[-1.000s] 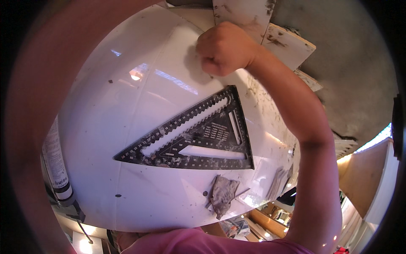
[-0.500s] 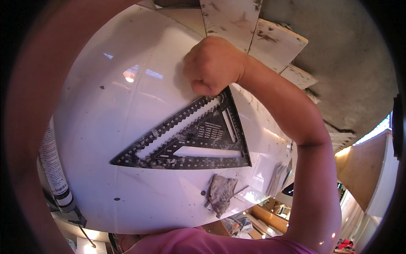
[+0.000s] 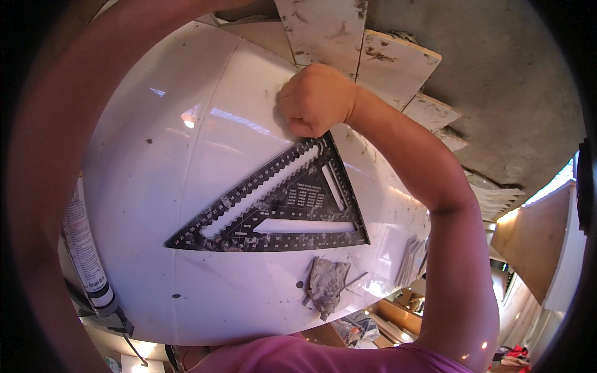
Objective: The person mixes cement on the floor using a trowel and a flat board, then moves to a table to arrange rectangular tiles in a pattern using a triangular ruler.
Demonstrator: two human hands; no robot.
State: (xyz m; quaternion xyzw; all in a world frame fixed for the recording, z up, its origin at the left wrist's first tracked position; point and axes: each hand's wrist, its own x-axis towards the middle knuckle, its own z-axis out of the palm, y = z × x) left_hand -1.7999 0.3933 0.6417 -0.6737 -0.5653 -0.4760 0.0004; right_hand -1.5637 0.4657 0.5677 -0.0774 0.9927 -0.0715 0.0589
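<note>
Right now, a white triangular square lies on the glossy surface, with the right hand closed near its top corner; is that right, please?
Not quite: the triangular square is black, not white, as the head view shows. It does lie on the glossy surface, with the right hand closed near its top corner.

black triangular square (image 3: 289, 205): white scale numerals, small text table | white tube (image 3: 84, 248): fine dark print
</note>
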